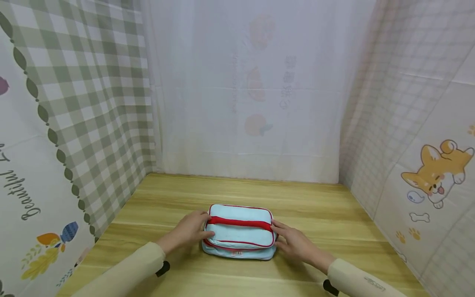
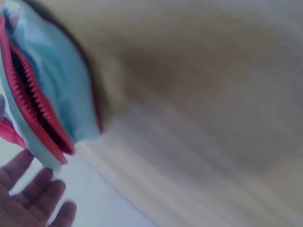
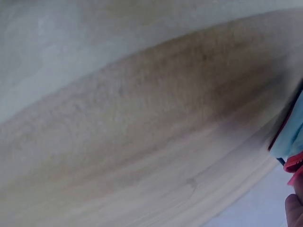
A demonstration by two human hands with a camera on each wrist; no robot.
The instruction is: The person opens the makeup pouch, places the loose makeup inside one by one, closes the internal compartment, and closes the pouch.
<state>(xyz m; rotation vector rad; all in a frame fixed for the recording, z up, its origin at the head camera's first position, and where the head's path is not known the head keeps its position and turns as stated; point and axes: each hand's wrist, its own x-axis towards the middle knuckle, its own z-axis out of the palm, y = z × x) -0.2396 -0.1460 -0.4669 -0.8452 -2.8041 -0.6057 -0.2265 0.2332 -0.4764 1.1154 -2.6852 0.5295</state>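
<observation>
A light blue zippered pouch [image 1: 237, 235] with red piping lies on the wooden table, and a red strap [image 1: 239, 223] runs across its top. My left hand [image 1: 188, 232] rests against the pouch's left end, fingertips at the upper edge and thumb near the front corner. At the opposite end, my right hand [image 1: 295, 241] touches the side with extended fingers. In the left wrist view, the red zipper [image 2: 38, 97] has its teeth parted over a dark gap, beside relaxed fingers [image 2: 45, 196]. Only a corner of the pouch [image 3: 289, 137] shows in the right wrist view.
The wooden table [image 1: 297, 198] meets a white curtain [image 1: 208, 123] at the back. A green checked cloth [image 1: 107, 95] hangs on the left, and a cloth with a cartoon dog [image 1: 441, 173] hangs on the right.
</observation>
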